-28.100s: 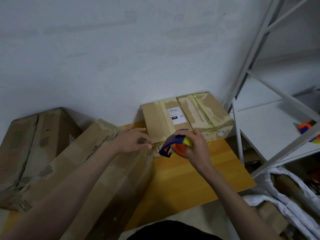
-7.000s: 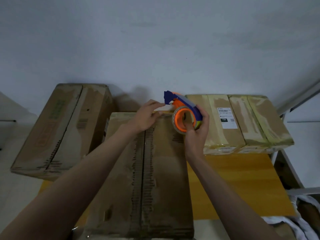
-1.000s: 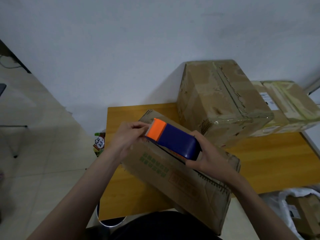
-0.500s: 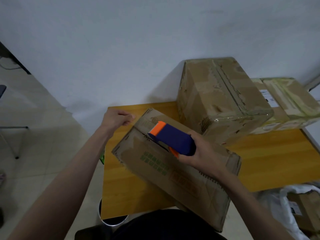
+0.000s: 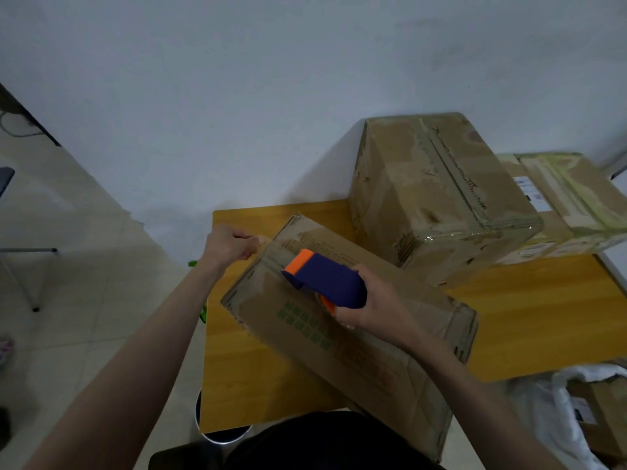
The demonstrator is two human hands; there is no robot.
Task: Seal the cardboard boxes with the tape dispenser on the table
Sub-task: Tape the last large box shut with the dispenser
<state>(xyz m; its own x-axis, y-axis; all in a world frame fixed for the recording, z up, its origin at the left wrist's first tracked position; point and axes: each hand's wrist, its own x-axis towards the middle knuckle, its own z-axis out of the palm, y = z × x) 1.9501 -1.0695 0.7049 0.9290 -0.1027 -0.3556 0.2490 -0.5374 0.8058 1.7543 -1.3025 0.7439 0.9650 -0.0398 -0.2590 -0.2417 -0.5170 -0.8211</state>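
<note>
Blue dispenser (image 5: 327, 281) in right hand (image 5: 369, 305), atop box (image 5: 356, 337).

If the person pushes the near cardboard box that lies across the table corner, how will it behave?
The near cardboard box hangs past the table edge, so a push may tip it off. Its worn, creased corners suggest soft walls that dent. It probably slides easily on smooth wood.

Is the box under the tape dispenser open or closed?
Closed: the box has its top flaps lying flat under the tape dispenser.
</note>
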